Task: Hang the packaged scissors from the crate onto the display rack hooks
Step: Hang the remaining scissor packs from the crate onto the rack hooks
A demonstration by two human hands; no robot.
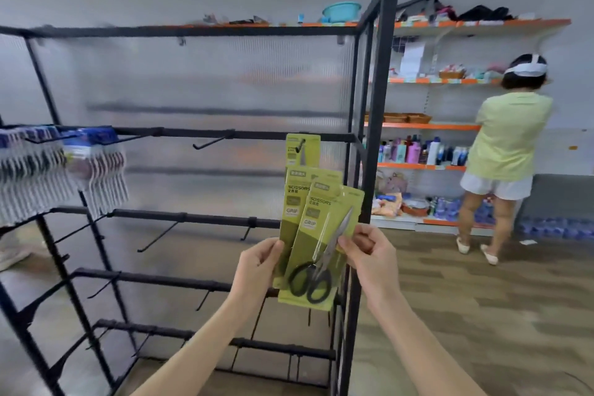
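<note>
Left hand [262, 262] pinches left edge of the rear hand-held pack [291, 202], thumb on front. Right hand [364, 249] pinches right edge of the front pack [324, 235], fingers curled round it. Both packs green card, fanned and overlapping, held in front of the rack's right end. Readable print on each: "SCISSORS", "GRIP", plus small Chinese text too small to read. Front pack shows black-handled scissors [316, 267] under clear blister. A third pack [302, 149] hangs on a hook [301, 144] of the upper bar, just above the held two. Rack [374, 125] is black metal, rows of bare hooks, ribbed clear backing. Far left hooks carry blue-topped packs [96, 170], blurred. Beyond, right: orange-edged shelves [427, 126] with bottles, baskets; a person [508, 138] in a light green top facing them.
</note>
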